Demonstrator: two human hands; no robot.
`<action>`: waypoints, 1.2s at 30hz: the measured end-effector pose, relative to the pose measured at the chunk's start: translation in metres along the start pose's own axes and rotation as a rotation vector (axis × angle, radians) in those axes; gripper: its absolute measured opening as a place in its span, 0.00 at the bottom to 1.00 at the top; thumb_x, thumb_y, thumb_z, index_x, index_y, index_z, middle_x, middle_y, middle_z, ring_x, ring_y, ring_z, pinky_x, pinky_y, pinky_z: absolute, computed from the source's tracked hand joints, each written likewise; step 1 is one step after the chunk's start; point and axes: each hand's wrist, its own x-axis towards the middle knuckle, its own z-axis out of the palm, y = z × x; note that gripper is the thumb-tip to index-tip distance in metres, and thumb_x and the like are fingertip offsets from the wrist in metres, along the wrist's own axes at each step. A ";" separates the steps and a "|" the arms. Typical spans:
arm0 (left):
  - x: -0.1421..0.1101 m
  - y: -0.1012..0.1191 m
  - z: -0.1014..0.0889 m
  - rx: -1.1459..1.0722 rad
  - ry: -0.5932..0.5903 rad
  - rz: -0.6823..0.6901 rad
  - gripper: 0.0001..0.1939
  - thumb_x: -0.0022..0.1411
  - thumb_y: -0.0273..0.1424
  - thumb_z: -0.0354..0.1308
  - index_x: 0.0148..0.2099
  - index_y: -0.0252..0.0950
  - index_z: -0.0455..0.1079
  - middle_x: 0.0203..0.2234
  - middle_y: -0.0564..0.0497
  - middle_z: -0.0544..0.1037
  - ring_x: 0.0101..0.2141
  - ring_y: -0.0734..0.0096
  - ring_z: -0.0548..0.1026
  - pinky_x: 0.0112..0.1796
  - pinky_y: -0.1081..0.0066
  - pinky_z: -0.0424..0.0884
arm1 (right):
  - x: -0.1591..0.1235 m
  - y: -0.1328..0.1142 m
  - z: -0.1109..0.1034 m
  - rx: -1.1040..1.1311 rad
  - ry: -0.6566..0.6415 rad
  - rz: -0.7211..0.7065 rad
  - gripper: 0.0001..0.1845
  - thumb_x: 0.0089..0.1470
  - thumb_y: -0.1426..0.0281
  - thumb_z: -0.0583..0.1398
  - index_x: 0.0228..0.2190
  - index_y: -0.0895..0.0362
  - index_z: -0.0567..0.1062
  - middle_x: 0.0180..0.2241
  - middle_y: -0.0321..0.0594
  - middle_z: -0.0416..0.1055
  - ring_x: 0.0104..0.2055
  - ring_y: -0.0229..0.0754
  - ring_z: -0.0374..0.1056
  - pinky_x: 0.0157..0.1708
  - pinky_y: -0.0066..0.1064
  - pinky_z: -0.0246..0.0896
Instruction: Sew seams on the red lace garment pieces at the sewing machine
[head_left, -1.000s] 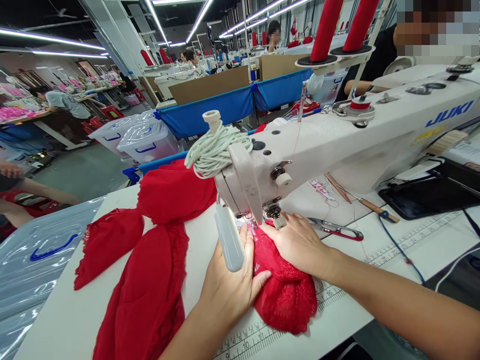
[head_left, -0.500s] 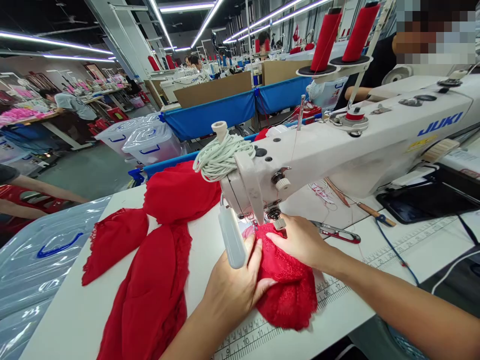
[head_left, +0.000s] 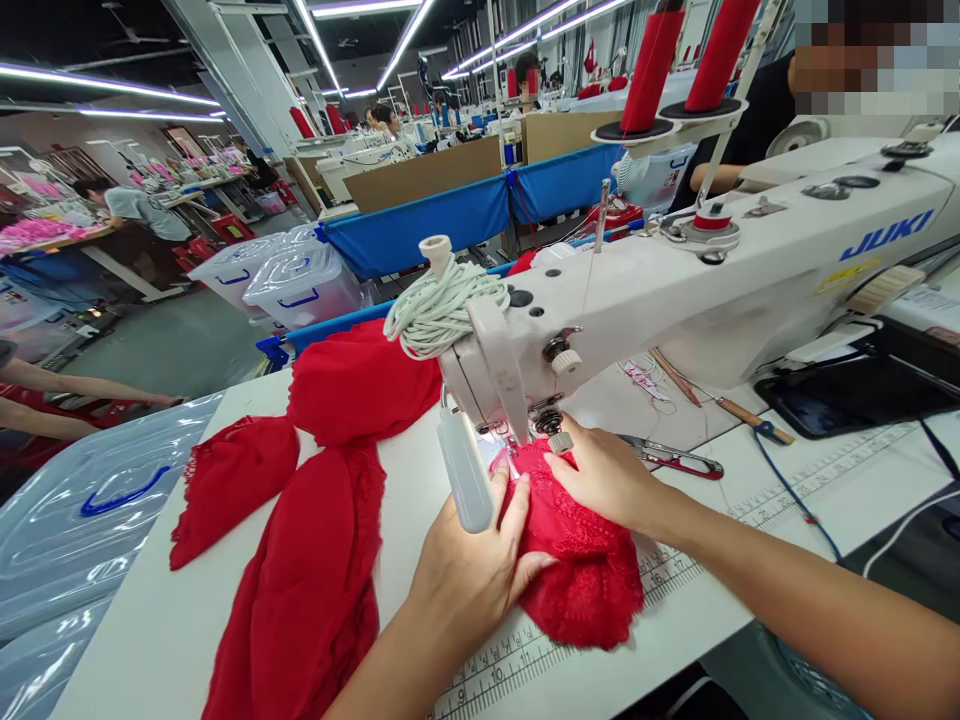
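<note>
A piece of red lace fabric (head_left: 577,540) lies under the needle area of a white sewing machine (head_left: 645,290), draped over the table's front part. My left hand (head_left: 476,555) holds its left side, fingers close to the presser foot (head_left: 514,448) and thumb across the cloth. On the other side, my right hand (head_left: 600,475) grips the fabric near the needle, thumb on top and its other fingers partly hidden behind. A grey lamp (head_left: 463,475) on the machine head hangs just above my left fingers.
Red fabric pieces (head_left: 307,570) lie at the left. Thread snips (head_left: 675,457), a wooden-handled tool (head_left: 757,420) and a black tray (head_left: 862,385) lie right. A printed ruler (head_left: 495,680) runs along the front edge. Clear plastic bins (head_left: 97,530) stand left; a co-worker's arm (head_left: 67,385) shows there.
The view has shifted slightly. Both my hands keep their hold on the red lace fabric, which has moved very little at the needle. The co-worker's arm at the left reaches farther right.
</note>
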 end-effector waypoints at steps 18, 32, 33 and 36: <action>0.003 0.000 -0.005 0.087 0.040 0.074 0.35 0.63 0.52 0.41 0.54 0.27 0.71 0.49 0.31 0.75 0.45 0.47 0.76 0.36 0.58 0.76 | -0.003 0.006 -0.008 -0.052 -0.134 -0.158 0.19 0.54 0.73 0.52 0.38 0.46 0.80 0.28 0.38 0.76 0.27 0.40 0.66 0.25 0.28 0.47; 0.002 -0.003 0.000 0.089 0.050 0.049 0.38 0.61 0.55 0.39 0.54 0.29 0.71 0.51 0.32 0.74 0.46 0.46 0.76 0.43 0.54 0.74 | -0.002 0.003 -0.006 -0.058 -0.097 -0.156 0.19 0.53 0.73 0.51 0.36 0.47 0.81 0.28 0.39 0.77 0.26 0.39 0.65 0.24 0.29 0.46; 0.002 -0.004 0.001 0.090 0.050 0.050 0.38 0.61 0.55 0.39 0.54 0.29 0.71 0.51 0.33 0.73 0.46 0.46 0.76 0.43 0.54 0.74 | -0.002 0.002 -0.007 -0.060 -0.096 -0.156 0.19 0.53 0.72 0.51 0.36 0.48 0.81 0.28 0.39 0.77 0.26 0.39 0.65 0.24 0.29 0.46; 0.001 -0.005 0.003 0.087 0.040 0.042 0.38 0.61 0.56 0.40 0.54 0.30 0.71 0.52 0.35 0.73 0.47 0.46 0.75 0.44 0.53 0.74 | -0.003 0.002 -0.007 -0.064 -0.100 -0.153 0.18 0.53 0.72 0.51 0.35 0.48 0.81 0.29 0.39 0.77 0.27 0.40 0.66 0.25 0.29 0.48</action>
